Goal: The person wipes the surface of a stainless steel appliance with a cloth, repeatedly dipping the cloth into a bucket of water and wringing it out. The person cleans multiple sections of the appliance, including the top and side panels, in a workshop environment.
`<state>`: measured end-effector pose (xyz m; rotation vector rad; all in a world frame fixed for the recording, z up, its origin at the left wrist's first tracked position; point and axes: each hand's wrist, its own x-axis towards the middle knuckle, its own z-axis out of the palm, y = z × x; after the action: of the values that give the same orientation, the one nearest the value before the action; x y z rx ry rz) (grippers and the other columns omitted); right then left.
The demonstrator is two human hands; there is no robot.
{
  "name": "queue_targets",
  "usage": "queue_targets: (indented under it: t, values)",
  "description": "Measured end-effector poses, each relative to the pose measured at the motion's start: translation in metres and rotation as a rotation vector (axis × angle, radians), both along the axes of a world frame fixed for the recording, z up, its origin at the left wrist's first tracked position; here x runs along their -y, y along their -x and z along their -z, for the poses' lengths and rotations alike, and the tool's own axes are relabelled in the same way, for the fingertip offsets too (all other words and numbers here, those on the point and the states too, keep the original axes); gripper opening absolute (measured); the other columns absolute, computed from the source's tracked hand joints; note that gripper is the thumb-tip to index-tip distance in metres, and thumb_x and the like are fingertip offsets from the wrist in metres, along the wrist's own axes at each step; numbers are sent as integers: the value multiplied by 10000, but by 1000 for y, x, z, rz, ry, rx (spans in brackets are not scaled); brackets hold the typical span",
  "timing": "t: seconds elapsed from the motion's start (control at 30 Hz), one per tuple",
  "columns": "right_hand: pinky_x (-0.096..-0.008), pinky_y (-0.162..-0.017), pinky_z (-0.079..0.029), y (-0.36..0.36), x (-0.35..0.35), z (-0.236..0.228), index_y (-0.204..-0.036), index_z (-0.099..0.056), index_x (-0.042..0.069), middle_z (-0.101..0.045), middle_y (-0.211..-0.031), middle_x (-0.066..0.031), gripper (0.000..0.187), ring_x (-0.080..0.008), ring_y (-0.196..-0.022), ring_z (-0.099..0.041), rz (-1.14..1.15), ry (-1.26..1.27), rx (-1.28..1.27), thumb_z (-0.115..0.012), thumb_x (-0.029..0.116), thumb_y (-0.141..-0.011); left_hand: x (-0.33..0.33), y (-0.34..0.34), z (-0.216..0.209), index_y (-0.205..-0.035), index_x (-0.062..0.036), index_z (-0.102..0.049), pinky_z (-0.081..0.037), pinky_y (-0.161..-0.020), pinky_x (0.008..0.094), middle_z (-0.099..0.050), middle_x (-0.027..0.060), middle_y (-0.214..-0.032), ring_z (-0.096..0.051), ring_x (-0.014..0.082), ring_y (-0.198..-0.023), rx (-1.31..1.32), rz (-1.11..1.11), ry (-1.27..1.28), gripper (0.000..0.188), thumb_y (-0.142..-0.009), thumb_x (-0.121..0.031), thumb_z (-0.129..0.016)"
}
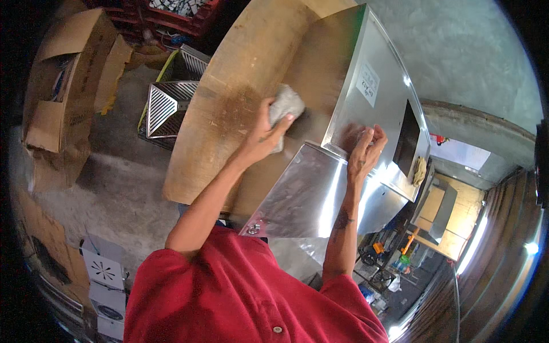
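In my left hand (pixel 267 135) a crumpled grey rag (pixel 287 104) is bunched, held over the brown wooden tabletop (pixel 240 74). A large shiny sheet-metal housing (pixel 343 68) lies on the table, with a tall panel carrying a white label (pixel 368 84) and a dark rectangular opening (pixel 406 137). Nearer to me, its lower metal panel (pixel 291 188) slopes toward my shirt. My right hand (pixel 366 153) is at the panel's near edge, thumb and fingers drawn together; anything between them is too small to make out.
Slatted metal filters (pixel 171 107) sit in a crate left of the table. Beyond them stands an open cardboard box (pixel 68 86), with a red crate (pixel 183 14) farther back. A yellowish cloth (pixel 420 171) hangs on the housing's right edge. White boxes (pixel 104 266) stand at lower left.
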<state>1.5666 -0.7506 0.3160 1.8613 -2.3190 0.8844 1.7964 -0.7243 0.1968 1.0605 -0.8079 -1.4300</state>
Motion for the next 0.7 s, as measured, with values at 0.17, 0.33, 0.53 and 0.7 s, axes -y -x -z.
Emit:
queue_targets:
  t: [0.17, 0.33, 0.53, 0.7]
  values:
    - [-465, -988, -446, 6, 0, 6, -1372, -502, -39, -613, -1183, -193, 560, -323, -1088, -589, -14, -23, 23, -477, 445, -1090, -16, 13, -21, -1403, 15, -385, -473, -1008, 472, -597, 273, -1249, -613, 360, -1169, 105, 117, 140, 551, -1072, -378, -583]
    - [-473, -1012, -426, 6, 3, 8, -1389, -494, -32, -614, -1195, -188, 566, -312, -1121, -572, -49, -15, -44, -459, 450, -1095, 10, 14, -16, -1383, 8, -365, -510, -888, 531, -640, 336, -1117, -673, 452, -1047, 211, 157, 73, 489, -1092, -346, -536]
    - [-482, -1022, -407, 9, 1, 9, -1390, -494, -26, -623, -1205, -177, 539, -320, -1131, -569, -65, -27, -56, -452, 425, -1097, -2, 8, -22, -1381, 24, -385, -490, -919, 477, -623, 297, -1150, -640, 411, -1043, 233, 221, 49, 517, -1089, -370, -548]
    - [-475, -1044, -385, 14, 1, 11, -1388, -494, -27, -637, -1215, -157, 497, -314, -1159, -562, -65, -22, -92, -458, 371, -1093, -12, 13, -25, -1401, 26, -394, -471, -998, 432, -594, 268, -1216, -611, 334, -1119, 182, 219, 59, 553, -1083, -394, -562]
